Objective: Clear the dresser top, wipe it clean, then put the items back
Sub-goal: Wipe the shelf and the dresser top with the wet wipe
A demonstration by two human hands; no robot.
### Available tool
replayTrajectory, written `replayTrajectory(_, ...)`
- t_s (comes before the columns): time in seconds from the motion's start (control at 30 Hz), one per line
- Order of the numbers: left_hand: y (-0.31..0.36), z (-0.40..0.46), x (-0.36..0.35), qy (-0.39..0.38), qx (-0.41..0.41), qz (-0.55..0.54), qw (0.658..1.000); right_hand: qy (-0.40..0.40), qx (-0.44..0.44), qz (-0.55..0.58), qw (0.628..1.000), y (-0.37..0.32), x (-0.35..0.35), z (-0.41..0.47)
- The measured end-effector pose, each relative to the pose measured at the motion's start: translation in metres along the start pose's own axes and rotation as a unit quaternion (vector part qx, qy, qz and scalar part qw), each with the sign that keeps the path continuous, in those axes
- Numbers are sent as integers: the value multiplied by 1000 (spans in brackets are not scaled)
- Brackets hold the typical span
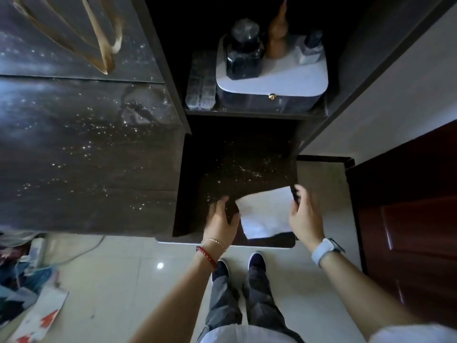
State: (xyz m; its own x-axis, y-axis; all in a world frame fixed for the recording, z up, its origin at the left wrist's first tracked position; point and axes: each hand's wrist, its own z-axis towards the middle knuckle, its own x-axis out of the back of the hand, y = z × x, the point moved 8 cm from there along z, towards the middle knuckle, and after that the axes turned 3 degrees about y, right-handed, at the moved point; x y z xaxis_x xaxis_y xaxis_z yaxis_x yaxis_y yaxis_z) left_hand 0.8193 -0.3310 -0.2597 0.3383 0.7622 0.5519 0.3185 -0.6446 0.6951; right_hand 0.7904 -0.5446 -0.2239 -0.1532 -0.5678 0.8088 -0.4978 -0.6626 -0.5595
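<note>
A white cloth or tissue (265, 214) lies flat near the front right corner of the dark, speckled dresser top (237, 169). My left hand (221, 220) rests on the dark top just left of the cloth, fingers spread, thumb at the cloth's left edge. My right hand (304, 211) is at the cloth's right edge by the dresser's corner, fingers loosely bent and blurred; I cannot tell whether it pinches the cloth.
On a shelf behind stands a white-lidded box (272, 78) carrying a dark square bottle (243, 55), an orange-brown figure (277, 38) and a small bottle (310, 49); a clear organiser (201, 82) sits left. A dark cabinet (86, 132) rises left, a red-brown door (408, 231) right. Clutter (27, 280) covers the floor.
</note>
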Motion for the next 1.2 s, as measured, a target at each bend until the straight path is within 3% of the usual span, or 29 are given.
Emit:
replayTrajectory(0.07, 4, 3, 4, 63, -60, 80, 993, 39, 47, -79, 995, 0, -6, 11)
replayTrajectory(0.13, 0, -1, 5, 109, -98, 139, 979, 24, 112, -126, 985, -8, -23, 9)
replayTrajectory(0.23, -31, -13, -1, 116, -68, 196, 971, -38, 198, -187, 962, -17, -71, -9)
replayTrajectory(0.4, -76, -30, -4, 121, -29, 288, 949, -57, 146, -190, 969, -5, -112, -4)
replayTrajectory(0.57, -95, -29, -12, 100, -32, 349, 931, -9, 119, -196, 973, 8, -116, 40)
replayTrajectory(0.63, -97, -29, -13, 98, -30, 347, 932, -4, 155, -227, 961, -2, -127, 30)
replayTrajectory(0.7, -99, -31, -10, 105, -23, 334, 936, -62, 293, -259, 918, -21, -151, -9)
replayTrajectory(0.8, -103, -41, -6, 118, -19, 324, 939, -181, 514, -267, 795, -23, -168, -73)
replayTrajectory(0.87, -110, -48, -5, 121, -13, 322, 939, -206, 581, -270, 740, -11, -160, -67)
replayTrajectory(0.93, -118, -52, -1, 135, 3, 318, 939, -193, 545, -280, 766, -2, -146, -27)
replayTrajectory(1.1, -138, -50, 12, 175, 90, 288, 937, -79, 279, -286, 913, -3, -123, 74)
replayTrajectory(1.2, -142, -44, 19, 178, 116, 282, 936, 9, 175, -223, 959, -36, -137, 86)
